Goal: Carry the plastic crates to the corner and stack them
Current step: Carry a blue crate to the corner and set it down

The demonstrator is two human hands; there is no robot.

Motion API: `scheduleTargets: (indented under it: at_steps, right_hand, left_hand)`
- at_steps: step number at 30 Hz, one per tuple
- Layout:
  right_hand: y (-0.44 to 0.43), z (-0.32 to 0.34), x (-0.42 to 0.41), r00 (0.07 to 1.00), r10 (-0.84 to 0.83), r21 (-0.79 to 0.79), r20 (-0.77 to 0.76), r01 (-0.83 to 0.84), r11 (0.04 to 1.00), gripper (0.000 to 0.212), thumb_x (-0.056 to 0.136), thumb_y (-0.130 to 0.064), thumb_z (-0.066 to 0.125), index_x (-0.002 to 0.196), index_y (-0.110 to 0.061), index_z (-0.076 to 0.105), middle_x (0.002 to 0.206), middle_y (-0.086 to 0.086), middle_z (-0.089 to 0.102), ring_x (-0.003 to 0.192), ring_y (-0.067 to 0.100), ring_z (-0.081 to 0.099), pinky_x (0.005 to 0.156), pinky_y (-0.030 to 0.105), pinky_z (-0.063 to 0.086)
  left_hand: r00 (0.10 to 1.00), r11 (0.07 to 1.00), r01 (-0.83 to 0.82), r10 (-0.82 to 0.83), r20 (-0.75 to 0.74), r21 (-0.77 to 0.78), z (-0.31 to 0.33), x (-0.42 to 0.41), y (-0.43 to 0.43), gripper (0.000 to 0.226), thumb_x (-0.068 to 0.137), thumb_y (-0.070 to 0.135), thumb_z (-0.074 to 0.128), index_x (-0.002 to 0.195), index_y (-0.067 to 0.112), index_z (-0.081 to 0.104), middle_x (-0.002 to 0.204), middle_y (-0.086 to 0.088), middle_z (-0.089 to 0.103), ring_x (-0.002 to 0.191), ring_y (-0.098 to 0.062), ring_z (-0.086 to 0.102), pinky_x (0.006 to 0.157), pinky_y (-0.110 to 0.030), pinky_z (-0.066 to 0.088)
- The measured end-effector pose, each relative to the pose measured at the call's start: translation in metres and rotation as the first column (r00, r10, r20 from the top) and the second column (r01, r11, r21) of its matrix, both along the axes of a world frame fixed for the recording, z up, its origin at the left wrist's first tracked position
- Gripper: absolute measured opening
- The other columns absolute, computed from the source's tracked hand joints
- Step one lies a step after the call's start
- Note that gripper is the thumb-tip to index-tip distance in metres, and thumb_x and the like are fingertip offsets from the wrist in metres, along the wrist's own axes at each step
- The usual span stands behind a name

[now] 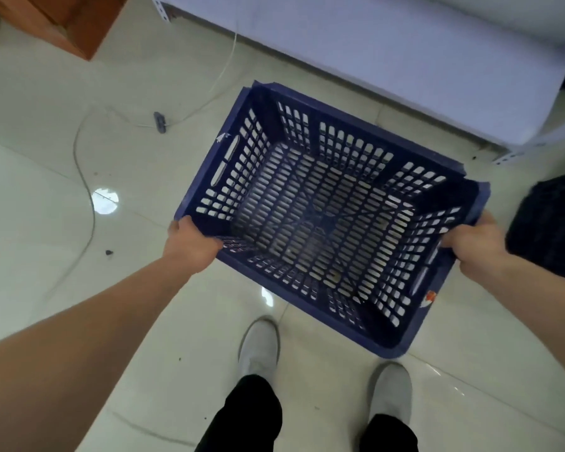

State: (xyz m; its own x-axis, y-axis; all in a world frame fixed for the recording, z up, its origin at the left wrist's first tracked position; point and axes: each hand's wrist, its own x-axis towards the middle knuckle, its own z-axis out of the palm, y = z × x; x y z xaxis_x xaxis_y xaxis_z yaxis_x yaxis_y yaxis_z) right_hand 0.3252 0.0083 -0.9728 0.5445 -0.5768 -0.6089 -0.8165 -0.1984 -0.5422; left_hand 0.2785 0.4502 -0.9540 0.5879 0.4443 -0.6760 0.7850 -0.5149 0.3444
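A white cable [85, 187] lies in loops on the pale tiled floor [46, 239] at the left, and a white shelf [388, 53] runs along the far side, just beyond the blue crate [349, 148]. A dark thing [548, 223] at the right edge is cut off and hard to identify. The crate is held above the floor, in front of two grey shoes [260, 349]. The left hand [191, 244] and right hand [470, 247] have their fingers clamped on its rim at opposite corners; the fingertips are mostly hidden

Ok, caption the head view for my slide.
Left hand and right hand grip a blue plastic crate by its rim over a tiled floor.
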Motion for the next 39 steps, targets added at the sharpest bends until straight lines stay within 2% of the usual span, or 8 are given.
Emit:
scheduleTargets:
  at_steps: [6,13,19,22,28,31,36,39]
  right_hand:
    - [-0.013,-0.026,0.001,1.000,-0.021,-0.003,-0.017,0.021,1.000,0.057,0.067,0.015,0.063,0.119,-0.009,0.066,0.111,0.013,0.072,0.100,0.038,0.069,0.090,0.056,0.059]
    - [0.000,-0.018,-0.006,1.000,0.028,-0.054,-0.013,-0.029,0.998,0.048,0.088,0.004,0.060,0.133,-0.011,0.050,0.109,0.007,0.062,0.100,0.031,0.061,0.084,0.044,0.053]
    - [0.021,-0.012,-0.037,0.999,0.003,0.015,-0.043,-0.003,1.000,0.069,0.081,0.004,0.066,0.138,-0.022,0.036,0.099,-0.002,0.062,0.093,0.031,0.067,0.088,0.057,0.059]
    - [0.018,-0.010,-0.044,0.998,0.032,0.017,-0.047,-0.032,0.999,0.074,0.079,0.000,0.069,0.139,-0.026,0.035,0.108,0.003,0.065,0.096,0.032,0.067,0.091,0.058,0.059]
    - [0.006,-0.003,-0.027,0.981,0.173,0.003,-0.089,-0.174,0.985,0.086,0.075,-0.012,0.075,0.147,-0.029,0.032,0.122,0.004,0.066,0.101,0.033,0.067,0.095,0.056,0.057]
    - [0.004,-0.003,-0.015,0.946,0.283,-0.081,-0.158,-0.298,0.951,0.094,0.066,-0.035,0.074,0.149,-0.028,0.030,0.130,0.009,0.061,0.109,0.039,0.063,0.097,0.059,0.054]
    - [0.017,-0.002,-0.010,0.914,0.354,-0.125,-0.197,-0.382,0.916,0.111,0.068,-0.041,0.076,0.160,-0.026,0.015,0.150,0.017,0.042,0.130,0.045,0.050,0.108,0.061,0.045]
    - [0.018,-0.006,-0.011,0.894,0.375,-0.105,-0.245,-0.409,0.907,0.122,0.078,-0.032,0.082,0.164,-0.029,-0.004,0.158,0.020,0.030,0.139,0.045,0.040,0.115,0.060,0.037]
  left_hand:
    - [0.992,0.988,0.128,-0.129,-0.001,0.091,-0.011,0.022,0.002,0.074,0.065,0.031,0.070,0.134,0.011,0.053,0.133,-0.012,0.049,0.102,-0.034,0.062,0.093,-0.051,0.055]
    - [0.991,0.961,0.124,-0.108,-0.079,0.247,-0.006,0.033,-0.018,0.064,0.087,0.015,0.069,0.139,-0.004,0.037,0.140,-0.022,0.038,0.111,-0.045,0.056,0.092,-0.048,0.049]
    - [0.999,0.973,0.035,-0.027,-0.041,0.228,-0.006,0.008,-0.021,0.061,0.085,0.004,0.066,0.137,-0.001,0.036,0.134,-0.025,0.043,0.102,-0.045,0.056,0.088,-0.052,0.052]
    - [0.997,0.979,0.046,-0.034,-0.065,0.200,-0.010,-0.019,-0.024,0.054,0.087,0.002,0.061,0.136,0.007,0.042,0.130,-0.023,0.042,0.082,-0.036,0.054,0.080,-0.046,0.050]
    - [0.961,0.995,0.025,0.002,-0.276,0.092,-0.009,-0.076,-0.024,0.049,0.078,0.005,0.077,0.115,0.007,0.045,0.110,-0.015,0.061,0.089,-0.032,0.059,0.068,-0.038,0.045]
    - [0.928,0.998,0.046,-0.025,-0.372,0.049,-0.005,-0.078,-0.025,0.051,0.074,0.015,0.081,0.115,0.004,0.051,0.103,-0.012,0.066,0.087,-0.029,0.063,0.072,-0.039,0.052]
    - [0.992,0.991,-0.127,0.126,-0.027,-0.047,-0.002,-0.026,-0.040,0.059,0.084,0.002,0.071,0.135,0.010,0.043,0.113,-0.005,0.061,0.099,-0.029,0.059,0.085,-0.038,0.044]
    - [0.981,0.974,-0.194,0.192,-0.024,-0.116,-0.003,-0.008,-0.050,0.064,0.084,0.003,0.068,0.139,0.011,0.038,0.119,-0.006,0.059,0.103,-0.030,0.059,0.088,-0.042,0.046]
